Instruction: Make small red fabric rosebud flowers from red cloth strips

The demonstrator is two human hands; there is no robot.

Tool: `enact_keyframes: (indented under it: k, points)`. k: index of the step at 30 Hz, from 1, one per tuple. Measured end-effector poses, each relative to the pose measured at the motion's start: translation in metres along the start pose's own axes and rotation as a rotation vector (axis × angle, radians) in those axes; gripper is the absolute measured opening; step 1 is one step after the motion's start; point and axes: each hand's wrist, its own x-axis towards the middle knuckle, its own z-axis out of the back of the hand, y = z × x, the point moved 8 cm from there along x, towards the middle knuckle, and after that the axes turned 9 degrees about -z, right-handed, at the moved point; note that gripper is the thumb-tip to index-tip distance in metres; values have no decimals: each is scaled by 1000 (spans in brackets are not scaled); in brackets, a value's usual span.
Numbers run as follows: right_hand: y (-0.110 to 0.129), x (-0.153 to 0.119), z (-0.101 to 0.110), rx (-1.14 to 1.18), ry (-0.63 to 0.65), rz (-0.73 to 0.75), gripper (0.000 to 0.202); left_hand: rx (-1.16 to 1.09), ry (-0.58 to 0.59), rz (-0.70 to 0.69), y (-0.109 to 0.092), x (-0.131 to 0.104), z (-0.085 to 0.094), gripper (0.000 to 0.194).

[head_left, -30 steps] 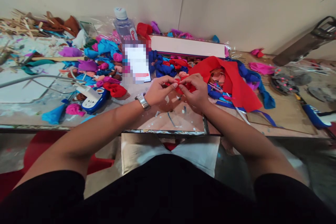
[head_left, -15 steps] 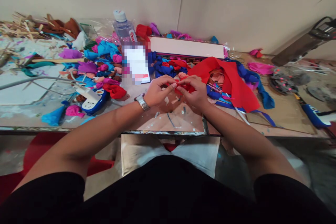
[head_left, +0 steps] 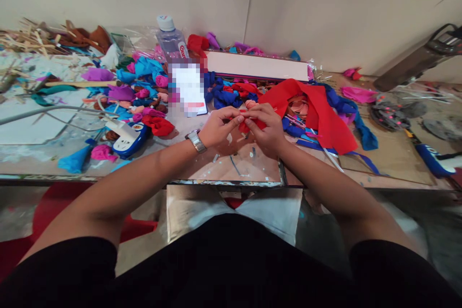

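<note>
Between my two hands is a small piece of red crepe paper [head_left: 244, 128], held just above the front middle of the table. My left hand [head_left: 218, 127], with a metal watch [head_left: 197, 141] on its wrist, pinches it between thumb and fingers. My right hand [head_left: 270, 127] pinches the same piece from the other side, and the fingertips of both hands meet. Much of the paper is hidden by my fingers. A pale pink rolled piece [head_left: 251, 104] shows just behind the fingertips. To the right of my right hand lies a wide red crepe paper strip [head_left: 330, 120].
Left of my hands are a phone [head_left: 191, 91], a clear bottle [head_left: 171, 41] and a blue-and-white power strip [head_left: 130, 140] with a cable. Coloured paper flowers [head_left: 121, 92] and wooden sticks [head_left: 32, 38] crowd the left. A dark flask [head_left: 411, 60] leans at the right.
My fingers have shifted slightly on the red crepe paper, and more of it shows below the fingertips. Both hands stay in nearly the same place.
</note>
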Motion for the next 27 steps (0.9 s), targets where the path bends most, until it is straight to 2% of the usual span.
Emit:
enact_keyframes:
  k: [4, 7, 11, 15, 20, 24, 27]
  points:
    - [-1, 2, 8, 13, -71, -40, 27, -157, -6, 159, 14, -5, -6, 59]
    - [-3, 3, 12, 31, -113, -55, 29, -227, 6, 209, 17, -6, -10, 56]
    - [-2, 3, 12, 47, -118, -27, 26, -232, -12, 172, 14, -3, -8, 50]
    - [-1, 2, 12, 75, -132, -8, 22, -146, 1, 98, 15, -1, -5, 43]
    - [-6, 2, 8, 16, -92, -43, 33, -76, -4, 126, 22, -4, -5, 39]
    - [-13, 3, 2, -82, -30, -64, 42, -65, -46, 70, 14, -3, -2, 48]
    - [-16, 2, -2, -148, 2, -53, 45, -75, -65, 40, 12, -2, 0, 47]
